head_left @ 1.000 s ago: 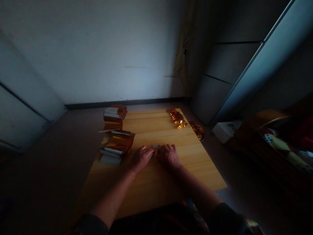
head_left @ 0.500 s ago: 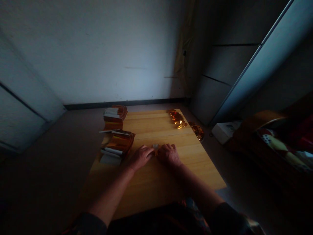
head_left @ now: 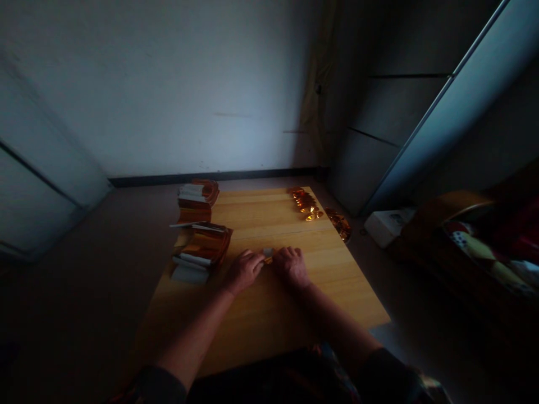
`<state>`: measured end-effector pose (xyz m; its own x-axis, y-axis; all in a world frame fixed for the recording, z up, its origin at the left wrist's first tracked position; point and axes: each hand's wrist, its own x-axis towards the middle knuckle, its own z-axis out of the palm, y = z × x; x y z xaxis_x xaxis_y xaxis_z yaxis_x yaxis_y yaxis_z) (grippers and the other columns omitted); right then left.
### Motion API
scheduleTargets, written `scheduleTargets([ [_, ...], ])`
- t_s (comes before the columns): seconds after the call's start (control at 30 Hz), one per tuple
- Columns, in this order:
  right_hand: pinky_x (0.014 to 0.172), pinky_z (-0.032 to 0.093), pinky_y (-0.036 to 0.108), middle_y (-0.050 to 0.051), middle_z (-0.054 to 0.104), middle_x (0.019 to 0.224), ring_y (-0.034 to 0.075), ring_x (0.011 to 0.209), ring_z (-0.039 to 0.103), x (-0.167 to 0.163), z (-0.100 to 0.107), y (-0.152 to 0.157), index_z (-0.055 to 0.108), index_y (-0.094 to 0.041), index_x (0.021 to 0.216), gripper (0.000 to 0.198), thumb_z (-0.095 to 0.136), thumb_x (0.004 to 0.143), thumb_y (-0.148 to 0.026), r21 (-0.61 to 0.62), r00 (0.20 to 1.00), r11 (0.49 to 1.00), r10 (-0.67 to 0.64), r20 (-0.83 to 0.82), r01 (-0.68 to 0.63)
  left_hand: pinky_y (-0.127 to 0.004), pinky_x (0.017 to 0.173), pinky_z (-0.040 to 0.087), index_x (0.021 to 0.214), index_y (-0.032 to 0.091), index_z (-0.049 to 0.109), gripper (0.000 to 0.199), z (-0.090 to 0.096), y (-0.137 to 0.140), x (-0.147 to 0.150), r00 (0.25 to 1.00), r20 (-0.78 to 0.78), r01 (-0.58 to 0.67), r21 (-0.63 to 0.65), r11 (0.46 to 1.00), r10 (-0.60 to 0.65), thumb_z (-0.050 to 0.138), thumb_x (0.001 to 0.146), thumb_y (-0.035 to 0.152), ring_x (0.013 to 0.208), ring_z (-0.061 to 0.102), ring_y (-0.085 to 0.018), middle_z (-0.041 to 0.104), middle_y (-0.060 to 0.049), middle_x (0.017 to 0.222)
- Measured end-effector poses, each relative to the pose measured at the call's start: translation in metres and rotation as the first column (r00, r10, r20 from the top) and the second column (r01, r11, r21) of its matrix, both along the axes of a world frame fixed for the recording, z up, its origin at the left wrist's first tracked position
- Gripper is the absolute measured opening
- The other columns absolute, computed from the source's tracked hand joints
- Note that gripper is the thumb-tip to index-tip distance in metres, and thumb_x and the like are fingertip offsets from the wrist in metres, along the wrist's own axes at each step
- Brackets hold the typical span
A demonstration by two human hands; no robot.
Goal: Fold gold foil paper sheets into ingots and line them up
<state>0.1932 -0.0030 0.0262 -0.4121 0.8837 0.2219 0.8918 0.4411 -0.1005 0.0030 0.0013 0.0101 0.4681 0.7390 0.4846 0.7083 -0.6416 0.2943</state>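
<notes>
Head camera, dim light. At far left I log floor (head_left: 122,235), then the left side of the table (head_left: 332,280). Three lots of foil sheets line that side: the far stack (head_left: 207,192) at the back corner, the middle stack (head_left: 195,214), and the near stack (head_left: 206,243), curved, orange-gold, with pale ends showing. A pale sheet (head_left: 189,274) juts from its near end. I cannot tell how far any of these overhang the edge.

A narrow gap of wood parts the near stack from the left hand (head_left: 245,271). Its fingers are drawn together, pinching the left end of a small foil piece (head_left: 268,259). The piece sits at mid-table, between the hands, gold below and pale at the top; its exact shape is too small to read. The right hand (head_left: 291,266) curls over the right end, fingers closed on it, tips partly hidden.

Beyond both hands I have a broad run of wood to the far edge. More wood lies right of the right hand, out to the slanting right edge. A row of gold shapes (head_left: 305,203) follows that edge near the back corner. Just outside it, lower down, I note a gold heap (head_left: 339,223), then a white box (head_left: 385,227) on the floor.
</notes>
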Motion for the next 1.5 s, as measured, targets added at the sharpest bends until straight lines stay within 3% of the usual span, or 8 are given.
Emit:
scheduleTargets([
  [0.13, 0.077, 0.03, 0.03, 0.006, 0.06, 0.097, 0.019, 0.09, 0.047, 0.002, -0.001, 0.002, 0.065, -0.024, 0.097, 0.02, 0.046, 0.093, -0.027, -0.037, 1.0, 0.999, 0.027, -0.013, -0.027, -0.033, 0.085, 0.049, 0.099, 0.019, 0.064, 0.022, -0.001, 0.0, -0.002, 1.0, 0.026, 0.002, -0.032, 1.0, -0.001, 0.057, 0.079, 0.015, 0.094, 0.059, -0.018, 0.067, -0.007, 0.1],
  [0.4, 0.077, 0.03, 0.028, 0.004, 0.064, 0.094, 0.017, 0.091, 0.05, 0.006, 0.003, 0.008, 0.064, -0.024, 0.099, 0.02, 0.045, 0.094, -0.025, -0.1, 0.996, 0.995, -0.003, -0.093, -0.007, -0.031, 0.084, 0.049, 0.093, 0.022, 0.068, 0.027, -0.006, 0.009, 0.004, 0.981, 0.073, -0.162, -0.187, 0.969, 0.178, 0.052, 0.078, 0.006, 0.088, 0.062, -0.016, 0.07, -0.003, 0.091],
  [0.53, 0.076, 0.029, 0.028, 0.003, 0.066, 0.093, 0.017, 0.091, 0.052, 0.001, 0.006, 0.009, 0.062, -0.023, 0.099, 0.02, 0.042, 0.096, -0.027, -0.119, 0.991, 0.991, -0.077, -0.11, 0.064, -0.029, 0.086, 0.049, 0.111, 0.025, 0.063, 0.039, -0.005, 0.01, 0.008, 0.951, 0.14, -0.224, -0.299, 0.928, 0.275, 0.051, 0.078, 0.006, 0.092, 0.062, -0.015, 0.069, -0.002, 0.098],
  [0.7, 0.075, 0.028, 0.029, 0.003, 0.066, 0.091, 0.018, 0.089, 0.051, -0.007, 0.001, 0.008, 0.06, -0.023, 0.098, 0.019, 0.041, 0.096, -0.026, -0.075, 0.987, 0.99, -0.13, -0.098, 0.123, -0.027, 0.079, 0.051, 0.126, 0.024, 0.051, 0.051, -0.003, 0.009, 0.01, 0.901, 0.181, -0.297, -0.406, 0.864, 0.394, 0.051, 0.078, 0.008, 0.082, 0.064, -0.014, 0.068, -0.001, 0.089],
  [1.07, 0.076, 0.027, 0.031, 0.005, 0.064, 0.094, 0.019, 0.091, 0.049, -0.014, 0.003, 0.012, 0.057, -0.021, 0.096, 0.02, 0.038, 0.096, -0.025, -0.075, 0.986, 0.983, -0.167, -0.026, 0.165, -0.031, 0.085, 0.05, 0.12, 0.021, 0.054, 0.044, -0.013, 0.017, 0.02, 0.887, 0.18, -0.361, -0.306, 0.881, 0.425, 0.046, 0.08, 0.004, 0.09, 0.063, -0.017, 0.066, -0.006, 0.101],
  [1.5, 0.074, 0.031, 0.032, 0.008, 0.064, 0.099, 0.019, 0.092, 0.054, -0.014, 0.012, 0.017, 0.059, -0.021, 0.099, 0.022, 0.037, 0.096, -0.028, -0.178, 0.981, 0.965, -0.19, 0.035, 0.194, -0.027, 0.085, 0.047, 0.111, 0.02, 0.057, 0.037, 0.008, 0.017, 0.022, 0.914, 0.034, -0.366, -0.367, 0.855, 0.405, 0.046, 0.08, 0.003, 0.096, 0.059, -0.016, 0.062, -0.007, 0.103],
])
